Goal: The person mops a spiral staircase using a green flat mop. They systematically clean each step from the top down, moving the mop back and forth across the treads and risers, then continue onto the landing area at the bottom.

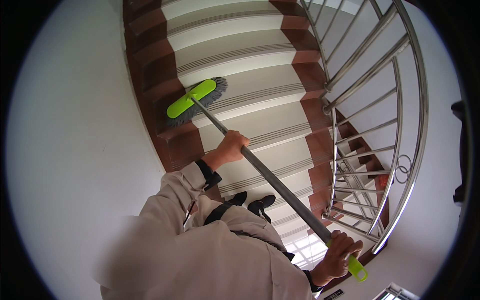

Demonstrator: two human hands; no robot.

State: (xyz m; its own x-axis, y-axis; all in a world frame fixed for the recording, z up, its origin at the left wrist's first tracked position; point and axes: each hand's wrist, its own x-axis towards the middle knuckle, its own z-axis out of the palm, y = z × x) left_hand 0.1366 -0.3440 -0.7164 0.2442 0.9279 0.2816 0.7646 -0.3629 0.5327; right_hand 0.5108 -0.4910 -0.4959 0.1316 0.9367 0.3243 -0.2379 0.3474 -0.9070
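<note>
A long grey pole with a green end grip runs diagonally across the head view, from upper left to lower right. At its far end, a dust mop head [192, 98] with a bright green plate and grey fringe lies tilted on a stair step, over the brown border beside the wall. My left hand [233, 145] is closed around the pole partway down from the mop head. Near the green grip [357, 268], my right hand [338, 255] holds the pole's other end, with the grip's loop sticking out past it.
Pale stair treads [262, 112] with brown side borders rise ahead. A white wall [82, 131] flanks the left side. On the right stands a curved stainless steel railing [423, 93]. My black shoes [262, 204] are on a step below the mop.
</note>
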